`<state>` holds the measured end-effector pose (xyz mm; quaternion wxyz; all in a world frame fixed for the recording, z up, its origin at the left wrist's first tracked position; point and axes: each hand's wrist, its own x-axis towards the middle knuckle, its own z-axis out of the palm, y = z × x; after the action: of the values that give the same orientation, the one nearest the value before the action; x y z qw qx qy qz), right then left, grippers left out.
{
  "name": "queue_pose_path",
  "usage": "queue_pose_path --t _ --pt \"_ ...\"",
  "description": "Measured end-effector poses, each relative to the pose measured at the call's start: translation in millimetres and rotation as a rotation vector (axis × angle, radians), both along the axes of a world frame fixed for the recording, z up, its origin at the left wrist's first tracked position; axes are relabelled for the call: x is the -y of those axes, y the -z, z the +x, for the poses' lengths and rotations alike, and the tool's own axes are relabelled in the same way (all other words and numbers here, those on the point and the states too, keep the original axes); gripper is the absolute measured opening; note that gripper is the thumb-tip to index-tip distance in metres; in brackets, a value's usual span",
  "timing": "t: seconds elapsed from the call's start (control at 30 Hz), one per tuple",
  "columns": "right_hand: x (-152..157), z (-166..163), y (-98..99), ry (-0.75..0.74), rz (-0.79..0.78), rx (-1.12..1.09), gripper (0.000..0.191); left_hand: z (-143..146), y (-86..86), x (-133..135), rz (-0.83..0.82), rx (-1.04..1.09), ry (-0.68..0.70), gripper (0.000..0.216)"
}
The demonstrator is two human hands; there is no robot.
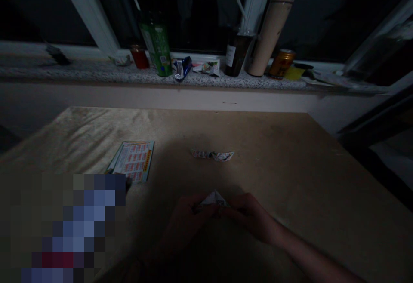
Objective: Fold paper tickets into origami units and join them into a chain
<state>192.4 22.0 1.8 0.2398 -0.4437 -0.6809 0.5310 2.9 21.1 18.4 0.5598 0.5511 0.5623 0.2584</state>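
Between my two hands, low in the middle of the view, is a small folded paper (214,198) with a pointed top. My left hand (190,214) grips its left side, fingers closed on the edge. On the other side my right hand (247,212) pinches the right corner. The lower part of the paper is hidden behind my fingers and thumbs. A little beyond them lies a twisted strip of printed paper (222,156), narrow at its middle. Left of that rests a stack of printed cards (137,160) with red print. The light is dim.
The tabletop (274,145) runs up to the wall. Along the granite windowsill (200,80) stand a green bottle (158,46), a dark cup with a straw (237,55), a tall beige tumbler (272,29), an orange can (281,63), a red jar (140,56) and crumpled wrappers (182,68).
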Motion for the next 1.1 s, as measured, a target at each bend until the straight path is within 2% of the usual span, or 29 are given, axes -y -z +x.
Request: queue_pose_path --t 0.1,0.2,0.3,0.47,0.63,0.83,1.1 --pt "0 -1 -1.6 -0.001 -0.073 -0.065 0.044 0 -0.6 0 0.016 0.041 0.012 0.019" --pt "0 -2 -4.3 0.000 -0.083 -0.138 0.044 1 -2.0 1 0.013 0.073 0.000 0.020" --pt "1 -3 -5.1 0.021 -0.098 -0.167 0.045 1 -4.1 0 -0.014 0.094 -0.066 0.018" --pt "1 -2 -2.4 0.080 -0.159 -0.208 0.045 1 -6.2 -4 -0.109 0.202 -0.204 0.038" --pt "1 -6 -1.7 0.156 -0.161 -0.247 0.049 2 -10.0 -5 -0.074 0.157 -0.136 0.026" --pt "3 -10 -6.8 0.101 -0.141 -0.199 0.052 2 -9.2 -4 -0.023 0.070 -0.136 0.024" --pt "3 -11 -4.2 0.161 -0.183 -0.232 0.052 -1 -0.5 -4 -0.024 0.148 -0.148 0.026"
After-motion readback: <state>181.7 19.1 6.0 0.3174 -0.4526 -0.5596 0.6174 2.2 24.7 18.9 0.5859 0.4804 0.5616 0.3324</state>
